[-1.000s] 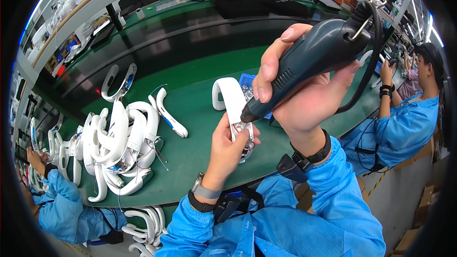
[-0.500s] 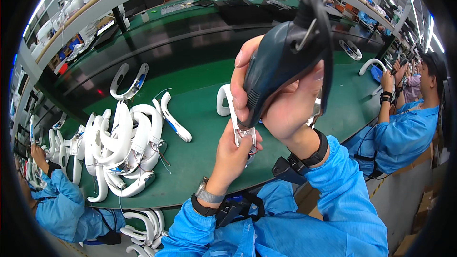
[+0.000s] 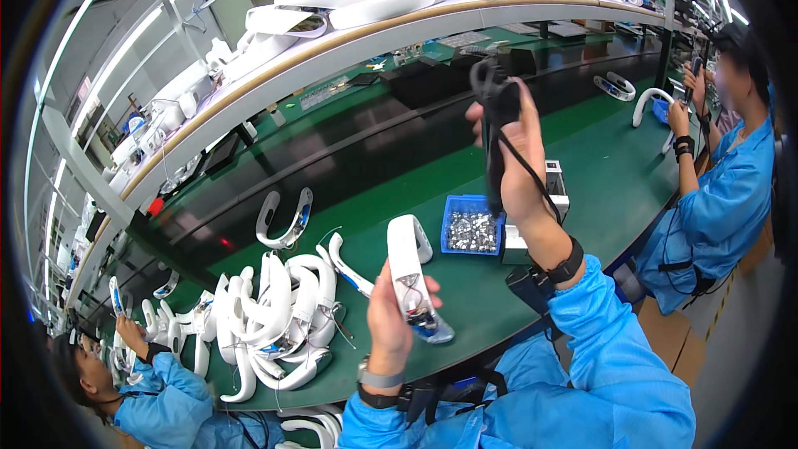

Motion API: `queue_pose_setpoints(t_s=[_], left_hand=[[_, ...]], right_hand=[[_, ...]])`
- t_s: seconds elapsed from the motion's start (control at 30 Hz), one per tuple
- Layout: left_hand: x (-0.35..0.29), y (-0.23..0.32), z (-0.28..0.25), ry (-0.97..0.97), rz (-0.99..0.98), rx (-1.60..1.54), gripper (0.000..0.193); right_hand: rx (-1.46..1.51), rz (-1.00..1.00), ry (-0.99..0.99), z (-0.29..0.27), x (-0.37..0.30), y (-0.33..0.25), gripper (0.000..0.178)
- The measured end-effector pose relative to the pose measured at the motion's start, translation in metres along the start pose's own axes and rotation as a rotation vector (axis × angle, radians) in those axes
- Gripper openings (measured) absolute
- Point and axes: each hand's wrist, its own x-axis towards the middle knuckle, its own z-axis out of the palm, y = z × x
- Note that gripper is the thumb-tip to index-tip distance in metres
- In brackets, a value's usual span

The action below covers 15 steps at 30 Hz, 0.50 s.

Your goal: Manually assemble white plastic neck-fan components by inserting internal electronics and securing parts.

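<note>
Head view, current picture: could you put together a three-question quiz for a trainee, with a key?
1. Which hand holds the dark tool?
2. True or false: the tool touches the white curved piece in the left hand.
3. In the picture, where is the blue tray of small parts? A: left of that held piece. B: right of it. C: on the shelf.

Key:
1. The right hand.
2. False; they are apart.
3. B.
</note>
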Motion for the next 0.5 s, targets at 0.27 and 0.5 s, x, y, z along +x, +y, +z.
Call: queue_pose_setpoints(t_s=[0.27, 0.5], left_hand=[[-0.023, 0.111, -0.014, -0.316, -0.178, 0.434, 0.077], [-0.044, 0.155, -0.03, -0.243, 0.745, 1.382, 0.041]], right_hand=[[-0.259, 0.092, -0.969, 0.019, -0.05, -0.022, 0.041], [0.12, 0.582, -0.899, 0.033, -0.072, -0.013, 0.034]])
